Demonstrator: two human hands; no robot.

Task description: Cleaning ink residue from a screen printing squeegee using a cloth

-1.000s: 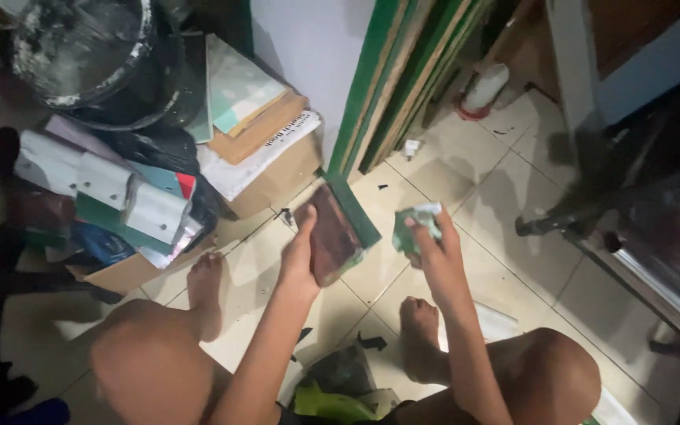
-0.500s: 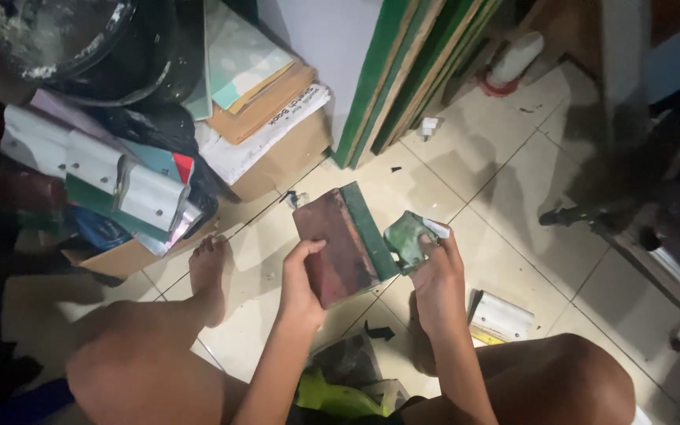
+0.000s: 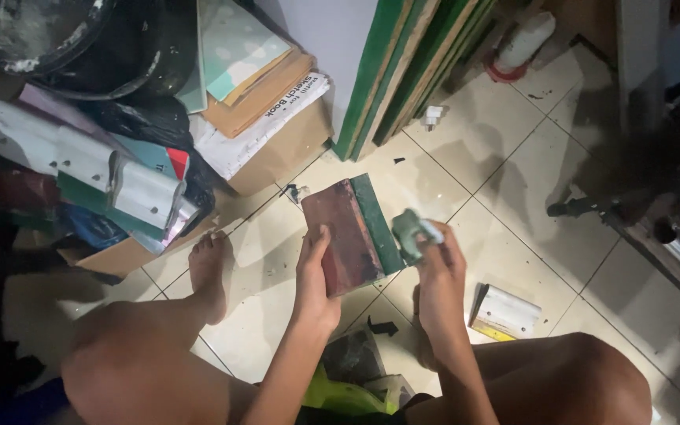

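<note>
The left hand (image 3: pixel 318 271) is gripping a reddish board (image 3: pixel 353 232) above the tiled floor (image 3: pixel 505 142); the right hand (image 3: pixel 438 264) is clenching a green rag (image 3: pixel 409 230) against its edge. A loose grip could drop it onto the bare foot (image 3: pixel 208 271).

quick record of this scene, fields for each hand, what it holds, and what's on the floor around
left hand: grips a flat reddish-brown board with a green edge strip
right hand: holds a crumpled greenish rag against the board's green edge
floor: pale tiles, small white-and-yellow packet beside the right knee
left side: cardboard box stacked with books and papers
</note>
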